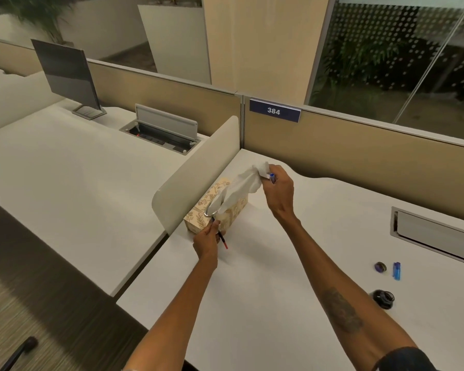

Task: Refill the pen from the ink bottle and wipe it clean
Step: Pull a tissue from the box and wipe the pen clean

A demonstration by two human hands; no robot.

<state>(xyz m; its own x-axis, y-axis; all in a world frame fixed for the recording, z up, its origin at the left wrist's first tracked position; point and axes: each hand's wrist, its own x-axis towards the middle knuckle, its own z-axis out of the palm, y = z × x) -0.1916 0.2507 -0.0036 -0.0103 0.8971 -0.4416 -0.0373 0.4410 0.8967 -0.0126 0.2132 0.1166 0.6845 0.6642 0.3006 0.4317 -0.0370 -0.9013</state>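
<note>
A patterned tissue box stands on the white desk against a low divider. My right hand grips a white tissue that stretches up out of the box, and a blue pen part shows between the same fingers. My left hand rests at the box's near end and holds a thin dark pen piece with a red tip. The open ink bottle sits on the desk to the right. Its dark cap lies just beyond it, with a blue pen cap alongside.
A curved white divider separates this desk from the left desk, which carries a monitor and an open cable tray. A beige partition labelled 384 backs the desk. A recessed cable hatch lies at the right.
</note>
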